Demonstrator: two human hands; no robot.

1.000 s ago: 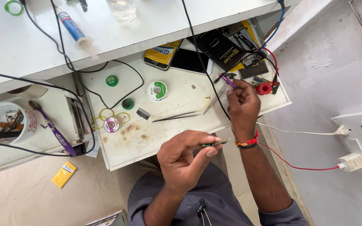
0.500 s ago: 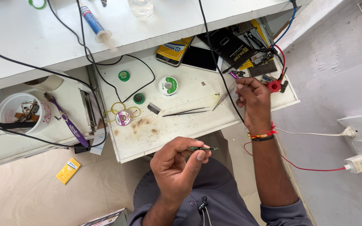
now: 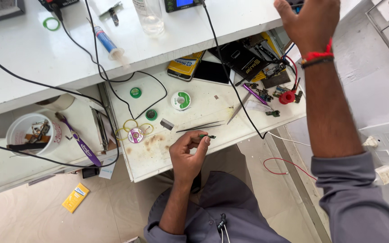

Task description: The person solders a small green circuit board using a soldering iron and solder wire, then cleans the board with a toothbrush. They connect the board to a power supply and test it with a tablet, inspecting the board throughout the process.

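A small green component (image 3: pixel 207 136) is pinched between the thumb and fingertips of my left hand (image 3: pixel 186 150), held just above the near edge of the white surface (image 3: pixel 158 155). Just beyond the component lie the tweezers (image 3: pixel 201 126) flat on that surface, with a green-labelled solder spool (image 3: pixel 181 100) farther back. My right hand (image 3: pixel 309 20) is raised well away from the component, over the upper shelf (image 3: pixel 32 54); its fingers are cut off by the frame, so I cannot tell its grip.
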